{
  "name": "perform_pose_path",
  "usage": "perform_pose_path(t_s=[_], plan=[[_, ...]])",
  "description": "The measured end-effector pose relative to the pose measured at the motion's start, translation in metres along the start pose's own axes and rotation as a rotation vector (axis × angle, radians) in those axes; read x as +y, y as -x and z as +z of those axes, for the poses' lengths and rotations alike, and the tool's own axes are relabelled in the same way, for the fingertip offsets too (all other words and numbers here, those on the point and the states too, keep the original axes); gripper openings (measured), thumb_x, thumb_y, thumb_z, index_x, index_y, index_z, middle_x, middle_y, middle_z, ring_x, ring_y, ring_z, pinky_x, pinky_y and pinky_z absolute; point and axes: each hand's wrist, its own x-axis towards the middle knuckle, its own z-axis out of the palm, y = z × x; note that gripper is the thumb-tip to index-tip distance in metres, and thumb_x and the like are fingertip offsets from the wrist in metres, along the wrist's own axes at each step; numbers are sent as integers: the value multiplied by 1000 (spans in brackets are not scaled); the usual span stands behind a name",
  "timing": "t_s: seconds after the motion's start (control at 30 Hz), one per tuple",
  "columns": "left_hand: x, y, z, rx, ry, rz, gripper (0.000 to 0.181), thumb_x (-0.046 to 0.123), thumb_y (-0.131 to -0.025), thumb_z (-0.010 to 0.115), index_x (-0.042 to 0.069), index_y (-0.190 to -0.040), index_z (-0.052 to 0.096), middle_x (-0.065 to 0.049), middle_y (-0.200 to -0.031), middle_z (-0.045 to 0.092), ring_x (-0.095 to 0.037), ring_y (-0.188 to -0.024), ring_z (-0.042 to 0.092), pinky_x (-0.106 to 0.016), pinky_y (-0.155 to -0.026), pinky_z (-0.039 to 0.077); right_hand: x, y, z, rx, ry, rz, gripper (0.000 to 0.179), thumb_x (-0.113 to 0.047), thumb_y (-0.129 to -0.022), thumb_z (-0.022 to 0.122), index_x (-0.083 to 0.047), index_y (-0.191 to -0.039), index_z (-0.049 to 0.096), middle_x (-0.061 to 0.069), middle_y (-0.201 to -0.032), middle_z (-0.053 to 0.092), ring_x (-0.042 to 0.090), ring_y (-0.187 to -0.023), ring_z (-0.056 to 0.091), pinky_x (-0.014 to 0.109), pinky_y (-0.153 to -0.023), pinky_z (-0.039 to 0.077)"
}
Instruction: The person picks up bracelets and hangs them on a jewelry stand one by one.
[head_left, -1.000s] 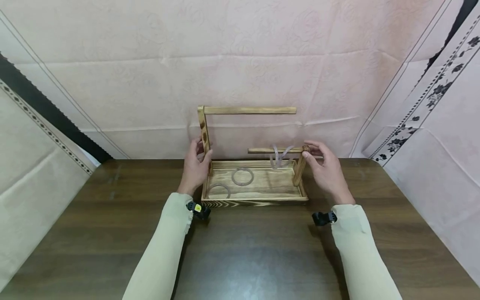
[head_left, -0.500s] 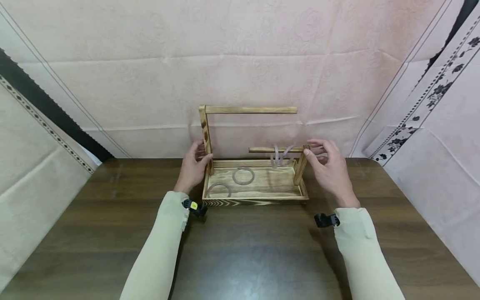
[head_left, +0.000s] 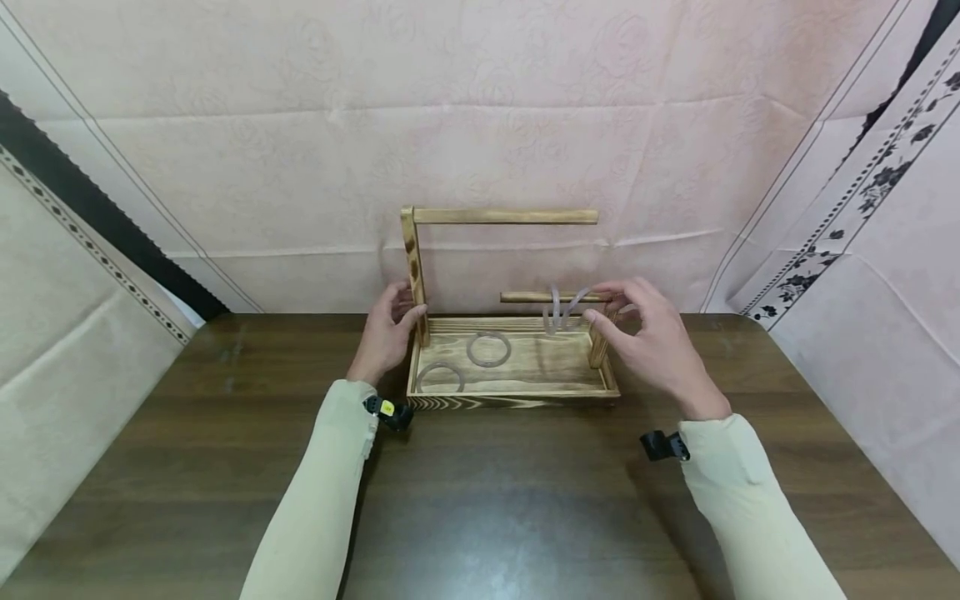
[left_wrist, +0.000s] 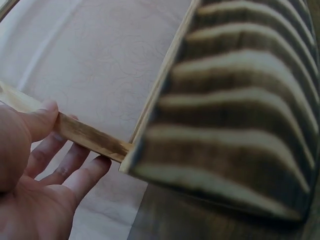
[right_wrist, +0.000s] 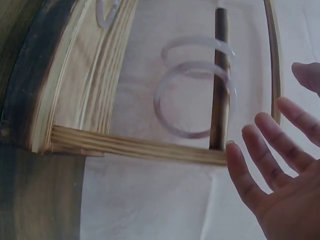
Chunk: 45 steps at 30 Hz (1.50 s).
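Observation:
A wooden display stand has a shallow tray, a tall left post with a long bar, and a short right post with a lower rod. My left hand holds the tall post between thumb and fingers, as the left wrist view also shows. Two pale translucent bangles hang on the lower rod. Another bangle and a further bangle lie in the tray. Fingers spread, my right hand is beside the short post's top, overlapping it in the head view.
The stand sits at the far edge of a dark brown wooden table. A pale patterned cloth rises just behind it, with more cloth at both sides. Each wrist carries a small black camera.
My right hand has loosened from the top of the short post and shifted slightly left across it, toward the hanging bangles. My left hand keeps its hold on the tall post.

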Motion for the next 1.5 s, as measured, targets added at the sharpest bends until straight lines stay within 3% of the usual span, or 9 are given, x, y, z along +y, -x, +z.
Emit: perform_pose_path(t_s=[0.27, 0.57, 0.77, 1.0, 1.2, 1.3, 1.5], plan=[[-2, 0, 1, -3, -3, -17, 38, 13, -104, 59, 1, -139, 49, -22, -135, 58, -37, -127, 60, -49, -105, 51, -15, -5, 5, -124, -16, -47, 35, -20, -95, 75, -7, -126, 65, 10, -119, 68, 28, -110, 67, 48, -96, 57], [-2, 1, -1, -34, 13, -48, 36, 16, -104, 59, 2, -137, 51, -21, -132, 59, -34, -125, 61, -45, -100, 53, -33, -11, 12, -242, 73, -50, 44, -31, -91, 79, -20, -131, 64, 0, -133, 64, 26, -115, 65, 47, -98, 54], [0, 0, -6, -59, 21, -50, 36, 14, -105, 57, 2, -138, 49, -22, -134, 60, -34, -130, 57, -49, -105, 51, -38, -20, 18, -305, 92, -116, 45, -33, -91, 78, -21, -131, 63, -4, -126, 66, 21, -117, 62, 45, -102, 51], [-2, 0, -6, -77, 4, -38, 35, 9, -105, 56, 1, -138, 48, -22, -134, 58, -36, -130, 56, -50, -110, 49, -48, -24, 25, -402, 123, -113, 46, -37, -93, 75, -22, -134, 61, -6, -135, 63, 18, -114, 60, 43, -101, 50], [-3, 0, -6, -68, -10, -30, 35, 8, -105, 55, 0, -139, 48, -22, -135, 59, -36, -130, 57, -50, -110, 48, -54, -30, 36, -491, 147, -134, 45, -35, -96, 73, -20, -136, 61, -2, -144, 59, 22, -139, 50, 47, -123, 35], [-4, 0, -4, -64, -15, -29, 35, 7, -105, 55, 0, -139, 48, -23, -134, 59, -37, -130, 57, -50, -110, 48, -53, -34, 42, -513, 151, -141, 44, -33, -96, 72, -19, -137, 60, -1, -147, 57, 21, -144, 47, 47, -126, 29], [-7, 0, -3, -66, -7, -26, 36, 7, -105, 54, 0, -140, 48, -23, -135, 59, -37, -131, 56, -49, -112, 47, -54, -39, 56, -578, 147, -155, 48, -31, -95, 74, -16, -138, 59, 0, -144, 59, 22, -143, 48, 45, -121, 38]])
